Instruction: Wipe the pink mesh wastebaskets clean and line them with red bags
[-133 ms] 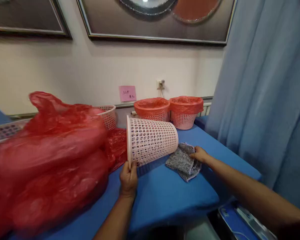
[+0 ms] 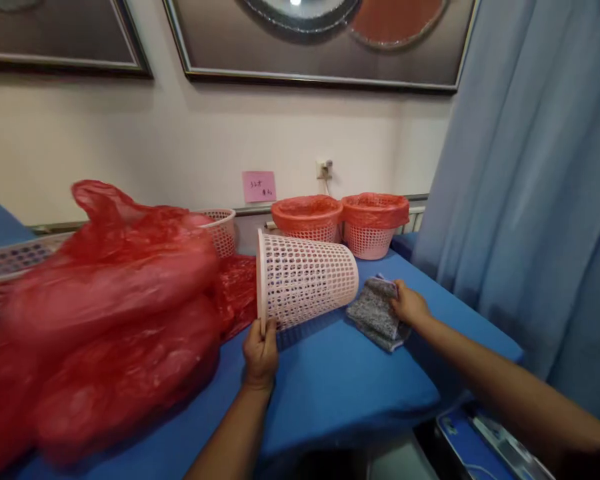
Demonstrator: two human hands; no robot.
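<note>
A pale pink plastic wastebasket [image 2: 307, 280] with a lattice wall lies on its side, its rim facing left. My left hand [image 2: 260, 353] grips the lower part of that rim, thumb up against it. To the right, my right hand [image 2: 410, 305] pinches the edge of a grey speckled cloth [image 2: 377, 313], which hangs folded beside the basket's base, over the blue-covered bed [image 2: 350, 380]. A small gap separates cloth and basket. Behind the rim, crumpled red plastic [image 2: 236, 290] lies on the blue cover.
A large heap of red plastic bags [image 2: 120, 333] fills the left. Two wastebaskets with red liners, one [image 2: 307, 217] left of the other [image 2: 373, 230], stand at the wall. A blue curtain [image 2: 510, 187] hangs right. Below the bed edge sits a blue box [image 2: 460, 440].
My right hand has drawn the cloth slightly right and up, away from the basket's base. My left hand keeps its hold on the rim. The whole view has shifted a little.
</note>
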